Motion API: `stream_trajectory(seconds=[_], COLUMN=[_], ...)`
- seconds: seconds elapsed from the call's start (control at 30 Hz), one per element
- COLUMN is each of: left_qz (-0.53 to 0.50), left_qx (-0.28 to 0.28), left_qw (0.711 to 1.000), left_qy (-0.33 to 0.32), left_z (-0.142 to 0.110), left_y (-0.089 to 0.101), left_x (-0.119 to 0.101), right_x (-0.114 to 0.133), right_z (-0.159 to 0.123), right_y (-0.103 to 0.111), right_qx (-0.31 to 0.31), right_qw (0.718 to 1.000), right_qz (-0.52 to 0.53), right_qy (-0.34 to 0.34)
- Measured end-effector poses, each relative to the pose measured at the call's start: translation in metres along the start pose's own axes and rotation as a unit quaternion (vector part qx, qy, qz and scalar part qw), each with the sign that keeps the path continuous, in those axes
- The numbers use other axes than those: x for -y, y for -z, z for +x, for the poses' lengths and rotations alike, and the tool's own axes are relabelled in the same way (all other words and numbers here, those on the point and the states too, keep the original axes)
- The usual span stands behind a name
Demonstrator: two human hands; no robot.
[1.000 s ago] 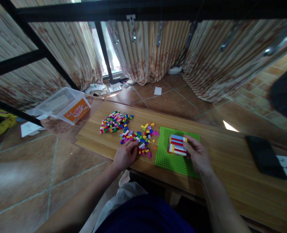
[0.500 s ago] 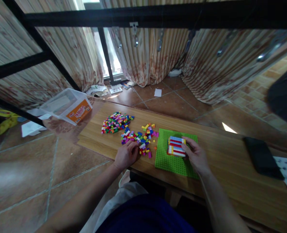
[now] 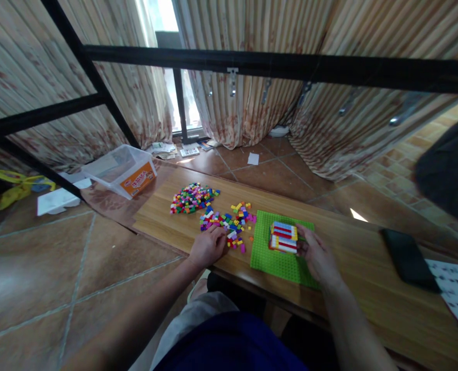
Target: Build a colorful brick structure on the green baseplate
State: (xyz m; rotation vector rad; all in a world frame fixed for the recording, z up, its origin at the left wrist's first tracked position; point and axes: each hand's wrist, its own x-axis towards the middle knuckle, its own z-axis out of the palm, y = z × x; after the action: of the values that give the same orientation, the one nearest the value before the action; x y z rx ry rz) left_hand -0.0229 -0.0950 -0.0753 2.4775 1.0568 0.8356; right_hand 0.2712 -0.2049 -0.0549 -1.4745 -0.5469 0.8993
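Note:
A striped block of building bricks [image 3: 283, 237], white, red, light blue and yellow, is over the green baseplate [image 3: 262, 257]. At the block's right edge is my right hand [image 3: 317, 255], its fingers closed on that side. Whether the block is pressed onto the studs cannot be seen. My left hand [image 3: 209, 246] rests at the near edge of the loose small bricks [image 3: 229, 221], its fingers curled and pressed together. Anything between those fingertips is hidden. Farther left is a denser heap of mixed bricks [image 3: 194, 198].
The wooden table [image 3: 353, 288] also carries a black phone [image 3: 409, 260] and a printed sheet [image 3: 453, 293] at the right. A clear plastic bin [image 3: 116, 170] with an orange label stands past the left end. A dark metal frame [image 3: 252, 62] crosses in front of the curtains.
The camera view has tilted up and shifted left. My right hand's fingers have slid from the block's top to its right edge. My left hand stays by the loose bricks.

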Motion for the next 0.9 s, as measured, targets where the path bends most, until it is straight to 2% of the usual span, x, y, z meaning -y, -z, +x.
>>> stream_trajectory(seconds=[0.1, 0.3, 0.43, 0.5, 0.6, 0.73, 0.8, 0.9], left_qz=[-0.003, -0.001, -0.016, -0.031, -0.057, -0.072, -0.072, -0.068], left_qx=[0.002, 0.000, -0.008, -0.017, -0.033, -0.042, -0.035, -0.021], left_qw=[1.000, 1.000, 1.000, 0.999, 0.998, 0.996, 0.997, 0.997], left_qy=[0.002, 0.000, -0.001, 0.001, 0.008, 0.016, 0.015, 0.008], left_z=[0.000, -0.001, -0.002, -0.003, -0.006, -0.007, -0.006, -0.005], left_y=[-0.001, -0.001, 0.000, 0.001, 0.004, 0.006, 0.006, 0.006], left_x=[0.001, 0.000, -0.001, -0.002, -0.003, -0.004, -0.004, -0.005], right_x=[0.002, 0.002, 0.000, 0.001, 0.004, 0.005, 0.004, 0.001], right_z=[-0.001, -0.002, -0.006, -0.008, -0.012, -0.008, -0.003, 0.003], right_y=[0.001, -0.003, 0.005, 0.008, 0.007, -0.003, -0.008, -0.009], right_qx=[-0.021, -0.020, -0.020, -0.027, -0.031, 0.045, 0.086, 0.107], right_qw=[0.999, 0.990, 0.985, 0.974, 0.937, 0.854, 0.824, 0.809], right_qz=[-0.026, -0.131, -0.164, -0.216, -0.326, -0.450, -0.488, -0.506], right_qy=[0.009, 0.056, 0.050, 0.057, 0.120, 0.256, 0.276, 0.278])
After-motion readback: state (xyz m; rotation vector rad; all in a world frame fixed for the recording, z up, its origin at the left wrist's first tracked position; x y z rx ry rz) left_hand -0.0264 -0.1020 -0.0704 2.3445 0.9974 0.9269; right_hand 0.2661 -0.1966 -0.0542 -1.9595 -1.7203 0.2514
